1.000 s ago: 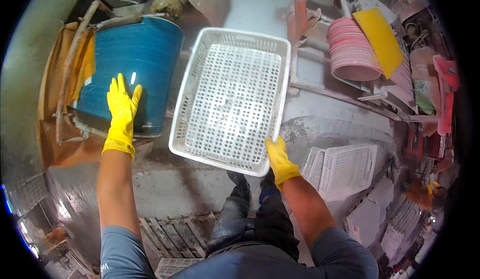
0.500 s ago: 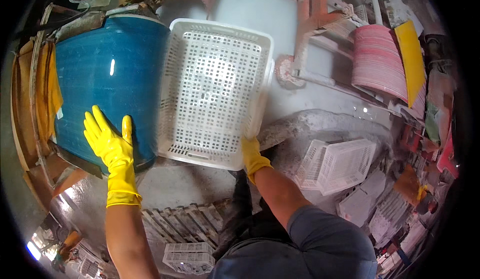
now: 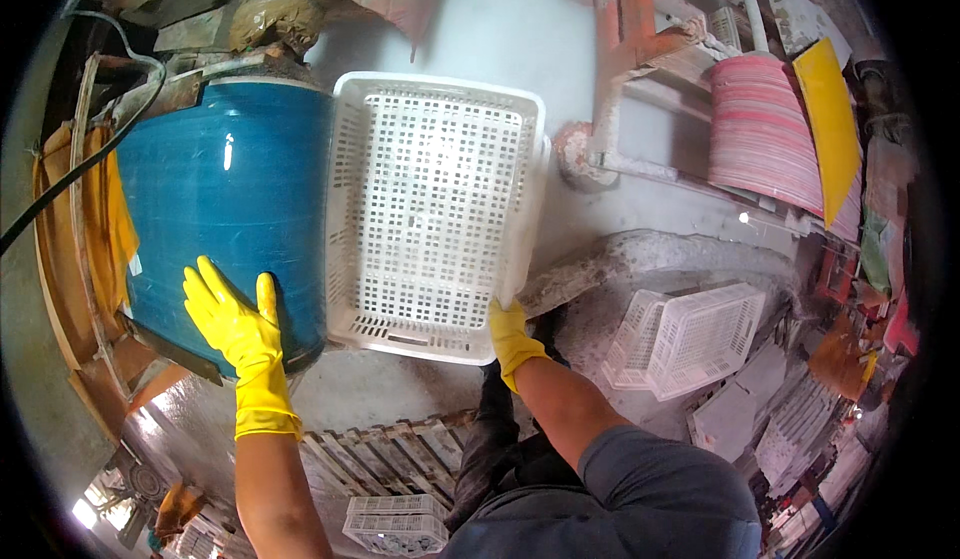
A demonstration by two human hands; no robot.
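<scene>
A yellow rubber glove covers each hand. My left hand (image 3: 235, 321) lies with fingers spread on the smooth, curved side of a large blue cylinder (image 3: 228, 204). Right of the cylinder, and against it or very close, is a white perforated plastic basket (image 3: 425, 347) whose open side faces me. The rim of a second white basket appears to peek out along its right side. My right hand (image 3: 515, 344) grips the basket's near right corner; its fingertips are hidden behind the rim.
Milky white liquid or a wet pale surface (image 3: 500, 19) lies beyond the basket. At far right stand an orange frame (image 3: 632, 19), a pink striped roll (image 3: 762, 129) and a yellow panel (image 3: 828, 129). White baskets (image 3: 705, 339) and a slatted pallet (image 3: 385, 459) lie nearer me.
The whole scene sits slightly lower in the picture, as my view has shifted. Both hands keep about the same places on the cylinder and the basket.
</scene>
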